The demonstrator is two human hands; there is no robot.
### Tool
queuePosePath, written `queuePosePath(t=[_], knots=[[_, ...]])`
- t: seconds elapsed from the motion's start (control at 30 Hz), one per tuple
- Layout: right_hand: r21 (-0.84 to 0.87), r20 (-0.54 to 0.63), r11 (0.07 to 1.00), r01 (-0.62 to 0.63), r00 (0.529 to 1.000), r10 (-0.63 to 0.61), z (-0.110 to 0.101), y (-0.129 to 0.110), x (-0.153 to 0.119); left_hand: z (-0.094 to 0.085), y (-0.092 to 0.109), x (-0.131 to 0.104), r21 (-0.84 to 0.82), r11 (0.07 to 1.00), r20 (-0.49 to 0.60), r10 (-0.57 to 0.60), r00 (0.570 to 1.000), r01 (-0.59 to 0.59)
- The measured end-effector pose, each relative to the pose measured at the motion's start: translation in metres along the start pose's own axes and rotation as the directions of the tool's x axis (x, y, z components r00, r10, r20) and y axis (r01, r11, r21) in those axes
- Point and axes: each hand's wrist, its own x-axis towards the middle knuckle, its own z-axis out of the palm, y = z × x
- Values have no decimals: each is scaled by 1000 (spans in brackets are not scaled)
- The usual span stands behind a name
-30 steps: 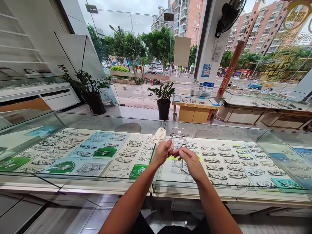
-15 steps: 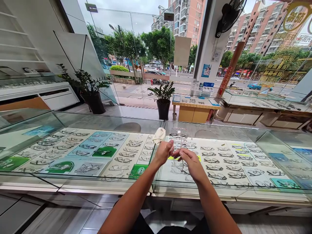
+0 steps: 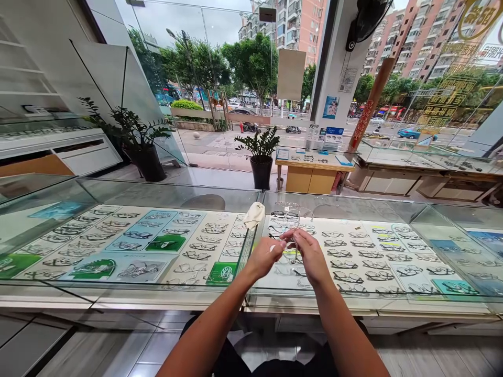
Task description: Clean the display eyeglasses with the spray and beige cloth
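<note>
A pair of thin, clear-looking eyeglasses [image 3: 298, 222] is held up over the glass counter in front of me. My right hand [image 3: 310, 254] pinches its frame between thumb and fingers. From the other side my left hand [image 3: 266, 257] meets it, thumb and fingertips closed at the frame, with a small whitish bit showing by the thumb. The fingers partly hide the glasses, and their outline blends with the frames under the glass. Just beyond my left hand, a crumpled cream cloth [image 3: 254, 215] lies by the joint of the two display cases.
Glass display cases [image 3: 251, 288] run across the front, holding rows of eyeglasses on white, blue and green panels. Past them stand potted plants [image 3: 261, 170], a small wooden display table [image 3: 314, 175] and a large window. A black fan [image 3: 367, 23] hangs on the pillar.
My hands have come closer together around the glasses, and the left hand has turned and lowered slightly. The glasses have shifted in the fingers. The view has moved a little.
</note>
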Motion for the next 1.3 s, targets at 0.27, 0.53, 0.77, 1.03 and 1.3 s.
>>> queuePosePath(t=[0.27,0.53,0.77,1.03,1.3], knots=[[-12,5,1000,-6,1000,6,0,2,4,2,-17,1,-86,996,-39,13,999,-17],[0,-47,1000,-20,999,20,-17,3,1,-82,-65,23,154,983,-535,1,845,96],[-6,-71,999,-37,997,37,-21,9,1,-166,-139,29,135,880,-838,-144,526,456],[13,-72,999,-41,997,41,-18,11,5,-175,-160,20,121,819,-896,-152,416,561],[26,-68,999,-41,997,42,-18,9,2,-173,-160,19,141,809,-896,-141,421,571]])
